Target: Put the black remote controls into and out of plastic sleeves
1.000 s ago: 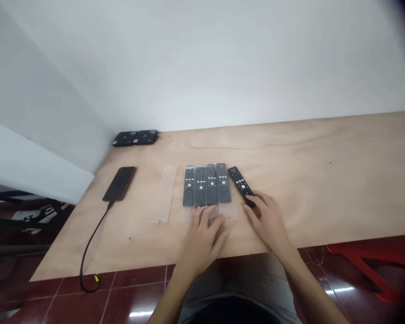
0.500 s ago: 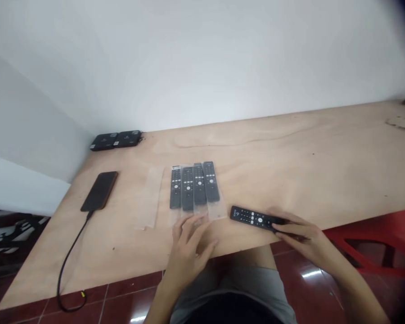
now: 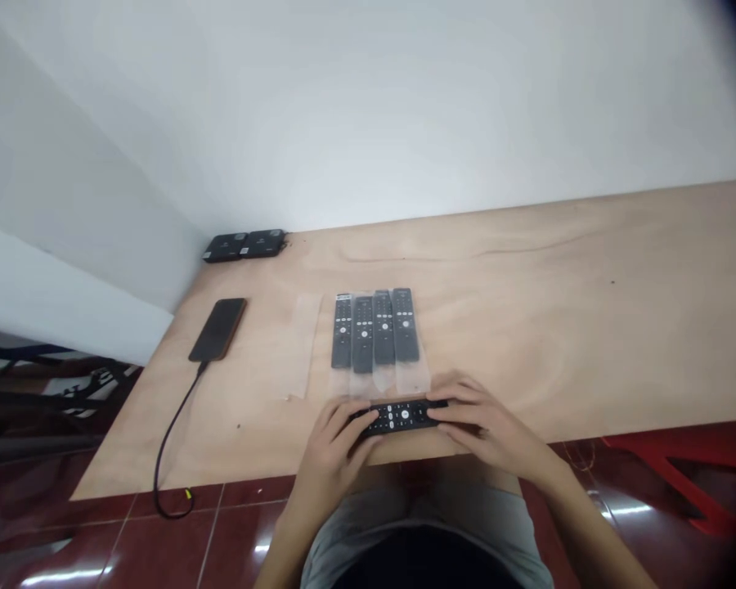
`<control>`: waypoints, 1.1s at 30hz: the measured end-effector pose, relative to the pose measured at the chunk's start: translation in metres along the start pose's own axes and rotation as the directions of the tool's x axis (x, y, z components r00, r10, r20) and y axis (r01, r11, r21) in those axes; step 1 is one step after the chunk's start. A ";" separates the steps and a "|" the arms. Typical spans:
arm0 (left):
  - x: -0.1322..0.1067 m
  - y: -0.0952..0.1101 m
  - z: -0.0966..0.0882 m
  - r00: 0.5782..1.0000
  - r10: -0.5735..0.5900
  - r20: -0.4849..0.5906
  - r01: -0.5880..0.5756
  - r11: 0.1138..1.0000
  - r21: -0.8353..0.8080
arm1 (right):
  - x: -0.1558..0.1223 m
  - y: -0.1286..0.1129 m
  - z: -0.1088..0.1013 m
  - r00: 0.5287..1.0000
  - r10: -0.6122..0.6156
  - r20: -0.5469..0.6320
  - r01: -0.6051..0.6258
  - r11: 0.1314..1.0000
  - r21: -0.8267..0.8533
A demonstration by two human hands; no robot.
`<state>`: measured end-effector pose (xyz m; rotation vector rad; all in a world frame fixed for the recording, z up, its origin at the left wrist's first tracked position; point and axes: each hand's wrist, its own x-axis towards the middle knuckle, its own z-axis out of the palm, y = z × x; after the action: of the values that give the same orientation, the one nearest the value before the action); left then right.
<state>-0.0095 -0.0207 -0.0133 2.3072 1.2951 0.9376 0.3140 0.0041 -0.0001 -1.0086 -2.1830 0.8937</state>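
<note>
A black remote control (image 3: 405,415) lies crosswise near the table's front edge, buttons facing up. Its left end is gripped by my left hand (image 3: 338,442), with fingers along the far side and over the top. My right hand (image 3: 478,417) holds the other end, fingers and thumb closed around it. Just beyond my hands, several more remotes (image 3: 374,331) stand side by side in a row, each in a clear plastic sleeve (image 3: 412,378). Left of that row lies a flat, clear plastic sleeve (image 3: 300,343).
A phone (image 3: 218,330) with a black cable (image 3: 172,433) attached lies on the left of the wooden table (image 3: 527,327); the cable hangs over the front edge. Two black boxes (image 3: 244,245) sit at the back left by the wall. A red plastic stool (image 3: 675,470) stands at right.
My right hand has brought the remote leftward, in front of the sleeved row. My left hand has closed on its left end. The view has shifted slightly.
</note>
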 end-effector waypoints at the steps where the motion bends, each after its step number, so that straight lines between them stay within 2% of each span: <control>1: 0.002 0.001 0.000 1.000 -0.026 0.010 0.026 0.999 -0.026 | 0.000 -0.001 0.002 1.000 0.018 -0.018 -0.018 1.000 -0.010; 4: 0.011 0.009 0.002 0.990 -0.138 0.022 0.139 0.985 -0.103 | 0.001 -0.004 0.011 0.994 0.078 -0.075 -0.084 0.993 -0.083; 8: 0.023 0.018 0.010 0.958 -0.280 0.055 0.285 0.947 -0.148 | 0.004 -0.007 0.019 0.994 0.081 -0.067 -0.094 0.974 -0.208; 11: 0.029 0.018 0.012 0.944 -0.320 0.083 0.330 0.925 -0.187 | 0.006 -0.005 0.016 0.997 0.073 -0.033 -0.078 0.974 -0.213; 16: 0.034 0.014 0.005 0.921 -0.343 0.187 0.382 0.888 -0.255 | 0.005 -0.003 0.009 0.998 0.059 0.006 -0.057 0.981 -0.183; 19: 0.033 0.014 0.003 0.930 -0.326 0.172 0.360 0.904 -0.230 | 0.004 -0.003 0.009 0.997 0.072 -0.010 -0.072 0.980 -0.184; 23: 0.029 0.011 -0.001 0.972 -0.204 0.114 0.212 0.975 -0.067 | 0.003 0.000 0.011 0.998 0.052 -0.036 -0.059 0.978 -0.201; 26: 0.025 0.004 -0.006 0.978 -0.123 0.170 0.120 0.992 0.031 | 0.003 0.003 0.011 0.998 0.034 -0.053 -0.044 0.979 -0.200; 29: 0.024 -0.003 -0.011 0.966 -0.068 0.251 0.081 0.996 -0.040 | 0.003 0.005 0.011 0.998 0.037 -0.051 -0.046 0.984 -0.173; 33: 0.024 -0.009 -0.018 0.979 -0.086 0.186 0.116 0.981 -0.157 | 0.001 0.007 0.009 0.998 0.045 -0.043 -0.050 0.991 -0.123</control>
<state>-0.0188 0.0043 0.0035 2.1219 1.1995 0.7557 0.3099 0.0049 -0.0107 -1.1318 -2.2114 0.7601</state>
